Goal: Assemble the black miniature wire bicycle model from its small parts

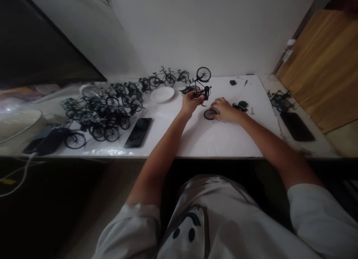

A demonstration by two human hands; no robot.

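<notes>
My left hand (190,102) is closed around a black miniature bicycle (206,92), which it holds raised over the white work surface (223,139). One spoked wheel of this bicycle points up and away from me. Close by on the right, my right hand (224,110) has its fingers on a loose small spoked wheel (209,114), low over the surface. Thumb and fingertips grip the wheel's right side; part of the rim is hidden behind them. Behind my left hand lie dark bicycle parts (190,88), partly covered.
Several miniature bicycles (106,110) crowd the left side. A white plate (162,95) and a phone (138,132) lie nearer the middle. To the right are black parts (242,105), a small screwdriver-like tool (245,82), a metal piece (252,110) and a second dark phone (297,126).
</notes>
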